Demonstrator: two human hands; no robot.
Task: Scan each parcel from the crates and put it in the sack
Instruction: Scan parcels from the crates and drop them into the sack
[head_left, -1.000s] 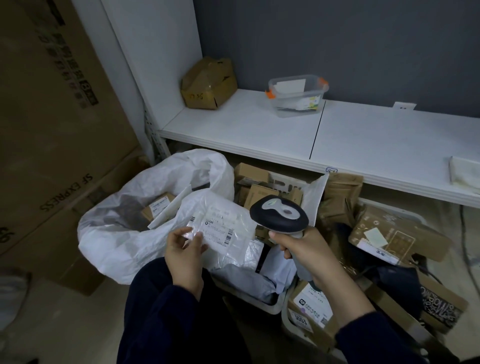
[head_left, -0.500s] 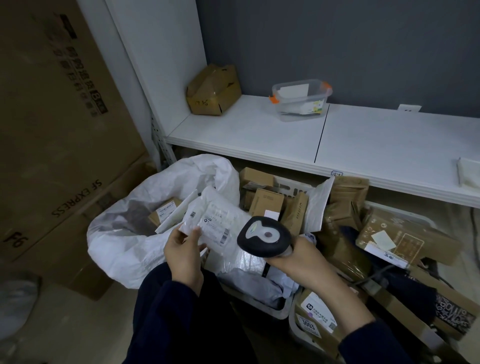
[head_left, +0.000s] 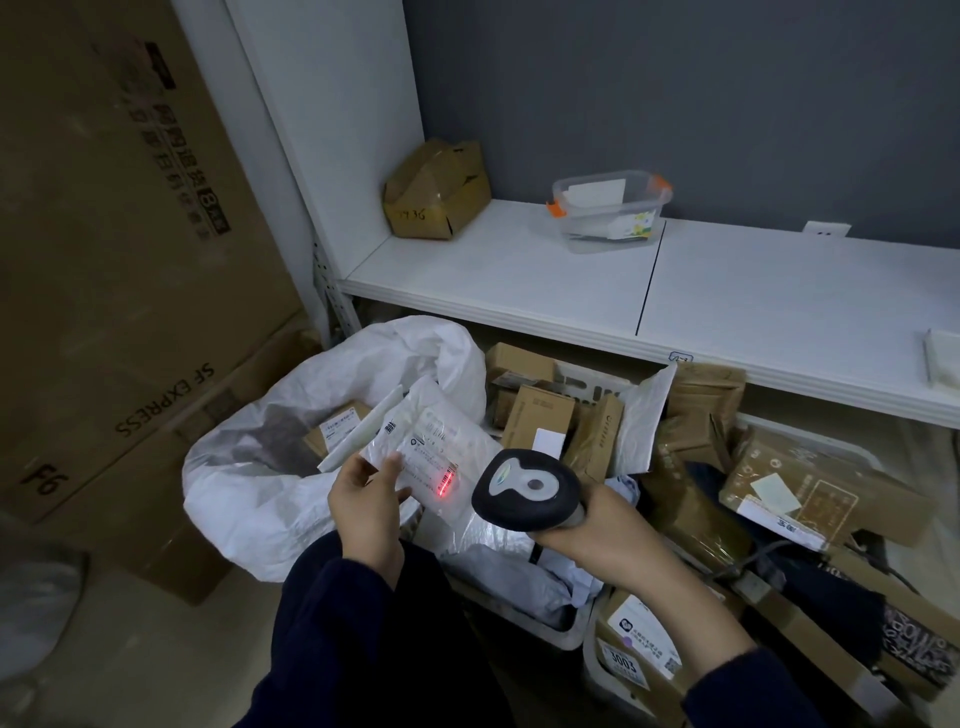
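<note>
My left hand (head_left: 366, 501) holds a white plastic parcel (head_left: 434, 447) by its lower left edge, label facing up, just right of the open white sack (head_left: 270, 467). A red scan light glows on the label's barcode. My right hand (head_left: 597, 525) grips a black and grey barcode scanner (head_left: 524, 488), its head pointing at the parcel from the right. The sack holds a labelled brown box (head_left: 335, 428) and a flat white packet. Beyond my hands a white crate (head_left: 571, 631) is full of brown boxes and grey bags.
A white shelf (head_left: 727, 291) runs above the crates, carrying a brown box (head_left: 436, 189) and a clear plastic tub (head_left: 613, 210). Large cardboard cartons (head_left: 130, 260) stand at the left. More brown parcels (head_left: 815, 483) pile up at the right.
The scanner has come down and leftward, closer to the parcel, and its red light now falls on the barcode. My left hand has tilted the parcel towards it.
</note>
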